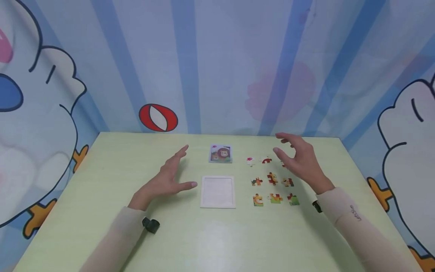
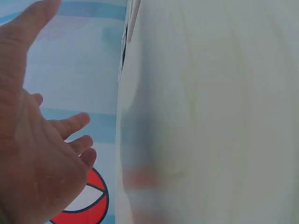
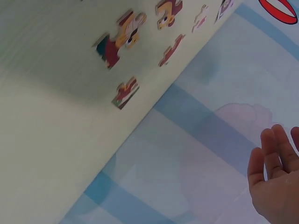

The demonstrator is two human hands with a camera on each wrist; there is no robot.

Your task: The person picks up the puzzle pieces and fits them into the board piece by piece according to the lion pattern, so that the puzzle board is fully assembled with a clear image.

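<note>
My left hand (image 1: 166,181) hovers left of a white square puzzle frame (image 1: 218,192), thumb spread from the fingers and nothing held. In the left wrist view the same hand (image 2: 42,140) has its fingers apart. My right hand (image 1: 302,160) is raised over the right side of the loose jigsaw pieces (image 1: 272,178), fingers bent loosely, holding nothing. It hides part of the top right piece (image 1: 283,164). Several pieces lie apart in rows right of the frame; one jigsaw piece (image 3: 125,93) shows in the right wrist view. Behind the frame lies a square picture card (image 1: 220,153) with a lion.
The pale yellow-green table (image 1: 217,241) ends at a back edge against a blue striped cloth backdrop (image 1: 221,68). Cartoon figures are printed on the cloth, with a red and white oval (image 1: 158,118) at the left. A dark wrist camera (image 1: 151,225) sits on the left sleeve.
</note>
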